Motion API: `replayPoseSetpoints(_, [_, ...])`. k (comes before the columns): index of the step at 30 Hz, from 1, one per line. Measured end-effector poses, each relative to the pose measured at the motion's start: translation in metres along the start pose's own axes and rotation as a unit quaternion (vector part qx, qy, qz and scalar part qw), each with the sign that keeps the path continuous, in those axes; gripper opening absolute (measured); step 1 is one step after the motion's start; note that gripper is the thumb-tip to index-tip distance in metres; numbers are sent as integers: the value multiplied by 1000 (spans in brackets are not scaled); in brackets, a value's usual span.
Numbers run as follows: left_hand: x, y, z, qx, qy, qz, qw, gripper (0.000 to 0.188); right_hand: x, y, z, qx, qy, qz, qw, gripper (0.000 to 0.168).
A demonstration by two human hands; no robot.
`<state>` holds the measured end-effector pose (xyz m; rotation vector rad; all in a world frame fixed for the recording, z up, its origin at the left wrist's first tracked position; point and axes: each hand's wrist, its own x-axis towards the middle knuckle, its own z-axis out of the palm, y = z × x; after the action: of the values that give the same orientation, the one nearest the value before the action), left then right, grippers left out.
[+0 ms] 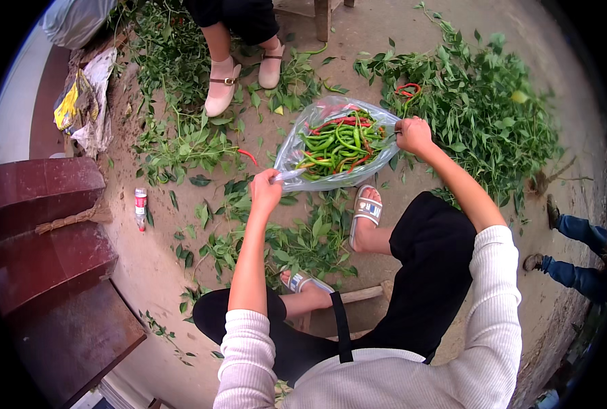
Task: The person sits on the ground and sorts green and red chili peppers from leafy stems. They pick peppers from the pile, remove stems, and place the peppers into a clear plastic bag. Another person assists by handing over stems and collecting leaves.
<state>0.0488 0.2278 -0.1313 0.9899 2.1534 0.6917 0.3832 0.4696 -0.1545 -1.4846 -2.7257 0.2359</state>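
Observation:
A clear plastic bag [289, 148] stands wide-mouthed in front of me, with green and red chili peppers [342, 143] piled inside. My left hand [265, 190] grips the gathered edge of the bag at its near left corner. On the opposite side, my right hand [414, 135] holds the rim at the upper right. A loose red chili [248, 156] lies on the ground left of the bag, above my left hand. Curled red chilies [409, 90] rest on leafy cut plants just beyond my right hand.
Leafy pepper plants [480, 107] are heaped at right, with more [168, 61] at upper left. One person's feet [224, 84] are beyond the bag; another person's legs [572, 255] are at far right. A plastic bottle [140, 208] and a straw broom [73, 220] lie near dark red steps [53, 230].

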Motion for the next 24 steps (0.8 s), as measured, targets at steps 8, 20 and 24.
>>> replayPoseSetpoints(8, [-28,17,22,199,-53,56,977,38,-4,-94,-44,42,90,-209,973,21])
replayPoseSetpoints(20, [-3,-21,39,222,-9,-27,975,24,16,-195,59,-89,-42,-346,933,23])
replayPoseSetpoints(24, [14,-47,17,-355,1,-142,924,17,11,-171,45,-29,-34,-357,933,35])
